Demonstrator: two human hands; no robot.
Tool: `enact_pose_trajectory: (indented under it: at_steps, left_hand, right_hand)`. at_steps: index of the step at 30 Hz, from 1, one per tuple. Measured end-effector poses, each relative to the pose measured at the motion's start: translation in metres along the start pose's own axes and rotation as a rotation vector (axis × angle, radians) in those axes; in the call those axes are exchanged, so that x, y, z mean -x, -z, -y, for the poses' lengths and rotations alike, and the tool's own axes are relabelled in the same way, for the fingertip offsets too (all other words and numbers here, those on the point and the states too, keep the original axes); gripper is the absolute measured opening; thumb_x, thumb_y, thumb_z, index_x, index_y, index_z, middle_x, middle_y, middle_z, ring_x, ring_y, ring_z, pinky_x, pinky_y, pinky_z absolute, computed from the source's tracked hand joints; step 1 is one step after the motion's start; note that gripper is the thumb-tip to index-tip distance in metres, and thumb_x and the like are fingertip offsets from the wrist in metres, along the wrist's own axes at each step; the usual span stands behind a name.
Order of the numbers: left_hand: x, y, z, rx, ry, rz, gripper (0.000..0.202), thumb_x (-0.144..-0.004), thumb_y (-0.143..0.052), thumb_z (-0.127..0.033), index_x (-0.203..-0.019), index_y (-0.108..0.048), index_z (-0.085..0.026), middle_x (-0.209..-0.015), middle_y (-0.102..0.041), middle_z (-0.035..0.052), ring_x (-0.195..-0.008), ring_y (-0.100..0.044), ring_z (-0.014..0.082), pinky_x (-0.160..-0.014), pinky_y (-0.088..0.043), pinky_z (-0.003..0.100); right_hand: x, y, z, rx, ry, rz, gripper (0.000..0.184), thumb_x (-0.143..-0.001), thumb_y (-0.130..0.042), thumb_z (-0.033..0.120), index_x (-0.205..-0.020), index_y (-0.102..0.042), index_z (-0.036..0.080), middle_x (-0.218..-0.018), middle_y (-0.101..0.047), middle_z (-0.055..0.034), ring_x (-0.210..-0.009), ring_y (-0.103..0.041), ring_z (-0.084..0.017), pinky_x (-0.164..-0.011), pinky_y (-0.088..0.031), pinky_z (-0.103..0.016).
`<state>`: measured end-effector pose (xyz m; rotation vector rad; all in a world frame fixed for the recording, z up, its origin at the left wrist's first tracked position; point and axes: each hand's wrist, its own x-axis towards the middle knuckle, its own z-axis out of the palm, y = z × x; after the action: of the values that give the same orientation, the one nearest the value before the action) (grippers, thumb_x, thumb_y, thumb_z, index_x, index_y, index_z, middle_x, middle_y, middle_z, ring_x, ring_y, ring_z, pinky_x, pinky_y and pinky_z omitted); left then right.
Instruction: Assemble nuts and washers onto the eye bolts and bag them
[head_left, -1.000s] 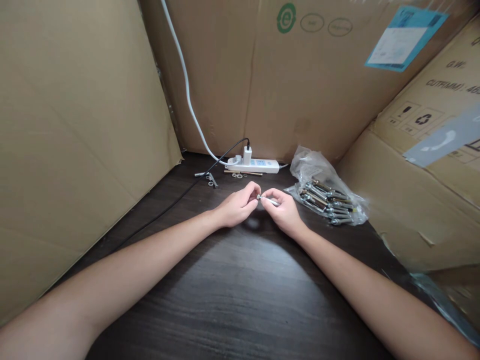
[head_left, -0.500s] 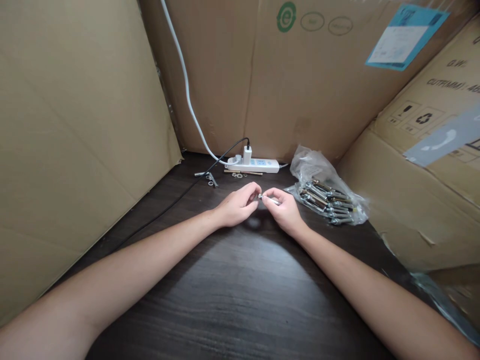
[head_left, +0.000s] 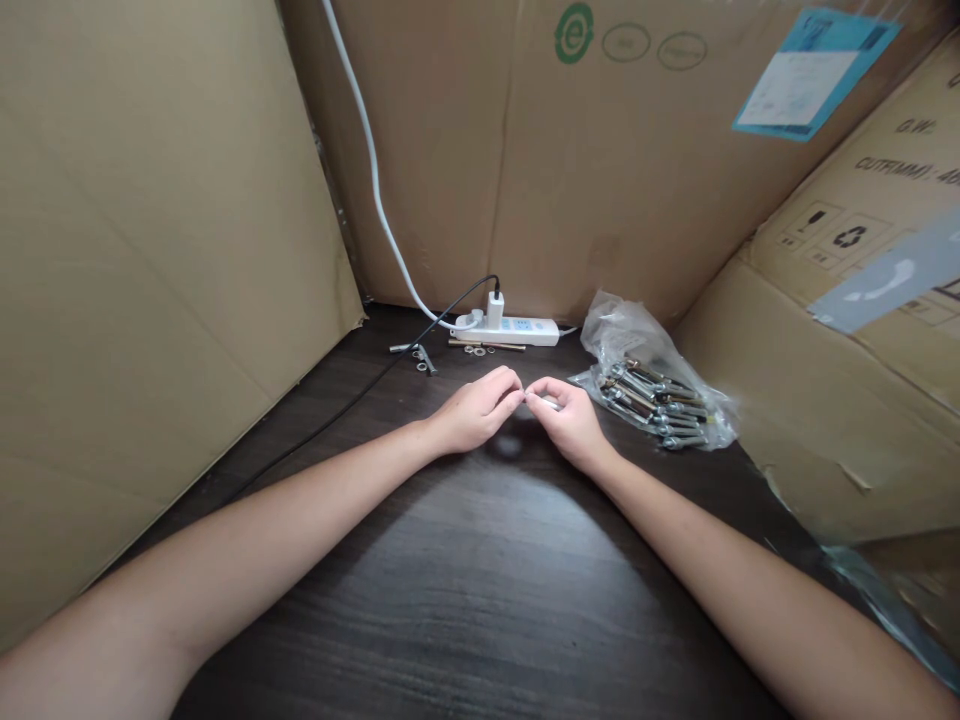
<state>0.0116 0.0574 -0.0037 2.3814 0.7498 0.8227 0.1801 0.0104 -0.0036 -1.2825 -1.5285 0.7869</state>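
Observation:
My right hand (head_left: 568, 418) is closed around a silvery metal bolt (head_left: 551, 403), and only a short length of it shows past the fingers. My left hand (head_left: 480, 408) has its thumb and forefinger pinched together at the bolt's tip, where the small nut is now covered by the fingertips. Both hands meet just above the dark table. To the right of my right hand lies a clear plastic bag (head_left: 615, 325) holding several silver and brass-coloured expansion bolts (head_left: 656, 395).
Behind the hands stand a white power strip (head_left: 536, 331) and a plugged-in white charger (head_left: 495, 310). A brass-coloured rod (head_left: 504, 347) and washers (head_left: 479, 351) lie before it. Loose bolt parts (head_left: 427, 360) and a black cable (head_left: 352, 402) are on the left. Cardboard boxes (head_left: 600, 180) enclose the table.
My left thumb and forefinger have closed over the nut at the bolt's tip, which showed between the hands before. My right hand has hardly moved.

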Motion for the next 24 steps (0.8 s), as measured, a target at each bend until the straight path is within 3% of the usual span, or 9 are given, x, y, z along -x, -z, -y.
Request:
enact_pose_trajectory:
  at_steps: [10, 17, 21, 24]
  left_hand:
    - [0.001, 0.001, -0.004, -0.010, 0.002, 0.005, 0.022, -0.095, -0.032, -0.035, -0.094, -0.049, -0.020, -0.092, -0.054, 0.0017, -0.082, -0.052, 0.0146, -0.078, -0.042, 0.029]
    - [0.001, 0.000, -0.003, -0.020, 0.052, -0.036, 0.023, -0.095, -0.033, -0.036, -0.095, -0.048, -0.020, -0.089, -0.053, 0.0016, -0.078, -0.052, 0.0149, -0.074, -0.042, 0.029]
    - [0.001, 0.002, -0.005, 0.000, 0.036, -0.027, 0.022, -0.094, -0.034, -0.035, -0.097, -0.049, -0.019, -0.091, -0.053, 0.0019, -0.081, -0.052, 0.0150, -0.077, -0.042, 0.029]
    - [0.001, 0.003, -0.006, 0.017, 0.045, -0.045, 0.020, -0.094, -0.035, -0.032, -0.100, -0.048, -0.019, -0.092, -0.053, 0.0022, -0.083, -0.051, 0.0152, -0.077, -0.042, 0.029]
  right_hand:
    - [0.000, 0.000, 0.000, -0.009, 0.004, 0.013, 0.022, -0.075, -0.058, 0.038, -0.070, -0.057, 0.016, -0.062, -0.050, 0.0027, -0.055, -0.041, -0.010, -0.056, -0.036, -0.023]
    - [0.001, 0.000, -0.003, 0.079, 0.088, 0.085, 0.021, -0.083, -0.052, 0.038, -0.079, -0.058, 0.018, -0.070, -0.057, 0.0011, -0.064, -0.050, -0.013, -0.062, -0.039, -0.024]
    - [0.000, 0.005, 0.003, 0.259, 0.153, 0.100, 0.020, -0.085, -0.048, 0.035, -0.081, -0.060, 0.019, -0.069, -0.060, 0.0010, -0.061, -0.051, -0.013, -0.060, -0.039, -0.025]
    - [-0.009, 0.030, 0.017, 0.534, 0.179, 0.148, 0.018, -0.082, -0.052, 0.035, -0.082, -0.062, 0.020, -0.065, -0.061, 0.0011, -0.056, -0.050, -0.014, -0.059, -0.038, -0.026]
